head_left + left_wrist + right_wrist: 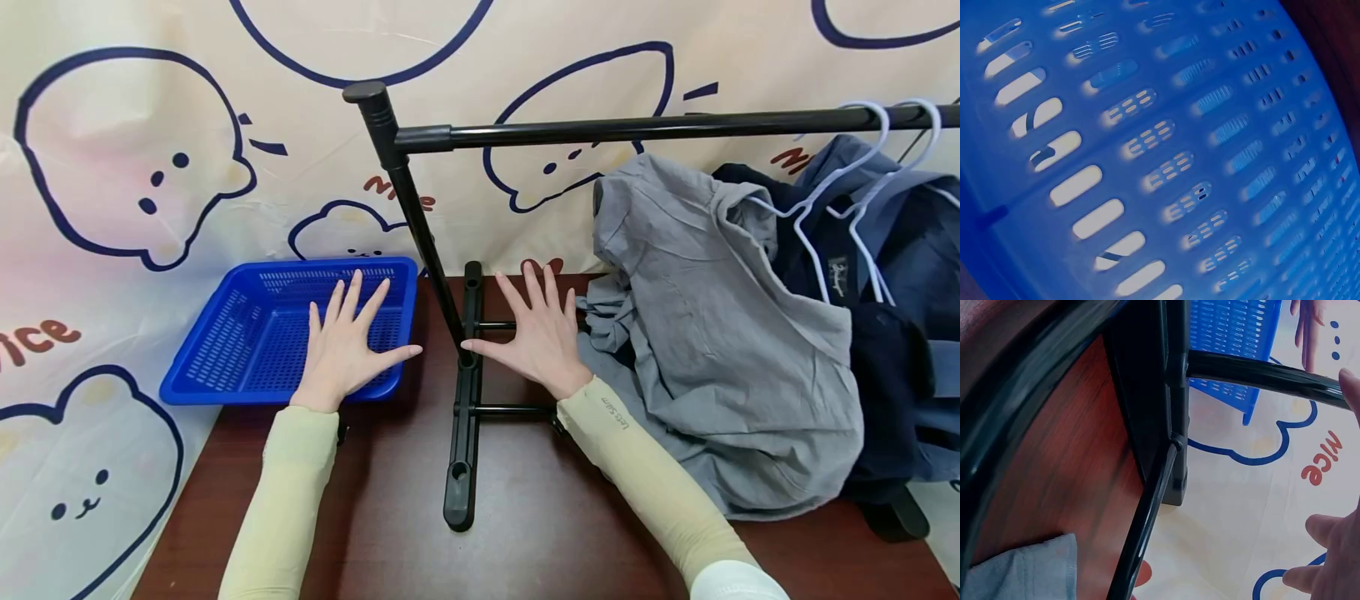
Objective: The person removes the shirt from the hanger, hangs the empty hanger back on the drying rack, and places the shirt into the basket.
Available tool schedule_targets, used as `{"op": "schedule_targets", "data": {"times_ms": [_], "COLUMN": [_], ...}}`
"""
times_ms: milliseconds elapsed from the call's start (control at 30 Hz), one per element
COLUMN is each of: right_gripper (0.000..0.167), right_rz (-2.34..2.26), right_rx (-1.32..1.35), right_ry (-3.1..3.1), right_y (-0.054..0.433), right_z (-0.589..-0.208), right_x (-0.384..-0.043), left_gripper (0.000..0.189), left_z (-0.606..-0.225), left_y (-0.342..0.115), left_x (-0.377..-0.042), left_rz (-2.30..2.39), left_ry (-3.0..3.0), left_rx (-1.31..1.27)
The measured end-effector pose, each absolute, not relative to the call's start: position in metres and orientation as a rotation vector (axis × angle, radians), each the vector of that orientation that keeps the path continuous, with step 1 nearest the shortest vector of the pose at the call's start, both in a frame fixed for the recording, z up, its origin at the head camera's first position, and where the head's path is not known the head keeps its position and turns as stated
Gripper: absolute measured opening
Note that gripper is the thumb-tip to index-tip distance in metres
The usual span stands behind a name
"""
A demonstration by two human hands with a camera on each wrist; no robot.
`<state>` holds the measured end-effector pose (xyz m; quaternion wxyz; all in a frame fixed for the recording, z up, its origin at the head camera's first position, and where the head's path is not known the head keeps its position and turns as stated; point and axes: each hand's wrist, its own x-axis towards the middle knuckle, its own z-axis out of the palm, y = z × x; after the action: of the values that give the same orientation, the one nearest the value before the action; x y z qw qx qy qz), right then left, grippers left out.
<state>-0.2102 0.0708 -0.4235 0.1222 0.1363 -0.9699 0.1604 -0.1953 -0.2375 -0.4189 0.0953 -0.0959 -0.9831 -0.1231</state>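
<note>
My left hand is spread wide, palm down, over the front right part of a blue plastic basket. The basket's slotted wall fills the left wrist view. With fingers fanned out, my right hand hovers beside the upright post of a black clothes rack, its thumb overlapping the post's lower end in the head view. Neither hand holds anything. To the right of that hand, a grey shirt hangs from the rack, its lower part lying on the table.
The rack's top rail runs rightward across the scene, carrying lavender hangers and dark blue garments. The rack's base foot stands on the brown table. A cartoon-printed cloth covers the background.
</note>
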Motion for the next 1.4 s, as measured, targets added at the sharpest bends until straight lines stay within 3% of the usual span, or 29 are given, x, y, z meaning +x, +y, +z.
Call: {"op": "schedule_targets", "data": {"times_ms": [867,1400], "right_gripper": [0.115,0.101], "right_rz": [0.563,0.705], "right_rx": [0.396,0.428], "right_ry": [-2.747,-2.579], "right_y": [0.085,0.106], "right_z": [-0.409,-0.374], "right_x": [-0.202,-0.187], "left_gripper": [0.106,0.105], "left_z": [-0.412,-0.408], "left_y": [-0.226,-0.219], "left_x": [-0.189,-0.182], "left_rz": [-0.494,-0.560], "left_ry": [-2.876,-2.810], "left_rx": [-0.299,-0.337]}}
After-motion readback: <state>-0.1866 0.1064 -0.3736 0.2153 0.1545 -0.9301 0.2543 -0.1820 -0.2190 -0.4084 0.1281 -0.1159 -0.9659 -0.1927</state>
